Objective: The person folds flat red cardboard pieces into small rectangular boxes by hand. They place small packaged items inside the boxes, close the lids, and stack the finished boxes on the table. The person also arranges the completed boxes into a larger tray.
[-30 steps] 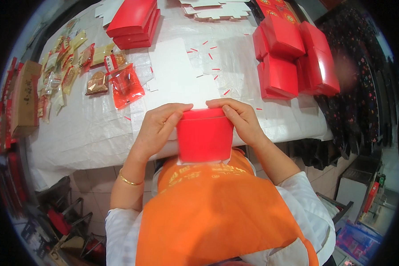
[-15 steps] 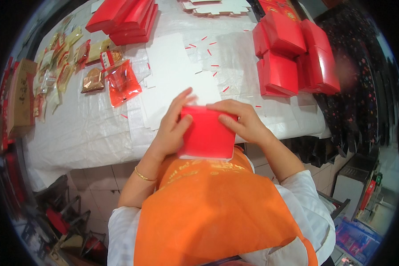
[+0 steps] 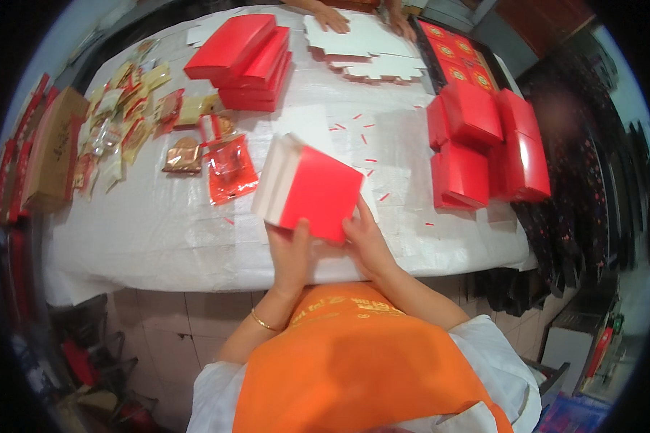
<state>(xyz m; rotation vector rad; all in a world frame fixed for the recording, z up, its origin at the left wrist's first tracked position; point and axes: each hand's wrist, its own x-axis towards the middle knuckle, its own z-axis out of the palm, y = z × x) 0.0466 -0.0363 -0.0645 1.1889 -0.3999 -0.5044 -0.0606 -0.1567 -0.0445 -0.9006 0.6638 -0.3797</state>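
Note:
A red cardboard box with a pale side toward the left is held tilted above the near part of the table. My left hand grips its lower left corner, thumb on the red face and the other fingers hidden beneath. At the lower right edge, my right hand holds the same box, with its thumb near the bottom corner. Behind the box, a flat white sheet of card lies on the table, partly covered by it.
Red boxes stand stacked at the right and far left. Wrapped snacks and a red packet lie left. Another person's hand rests on white card blanks at the back. Small red strips are scattered mid-table.
The red box has moved away from my body and turned, now showing its pale side. My hands have shifted to its lower edge. Another person's hands have appeared at the back; the view has shifted.

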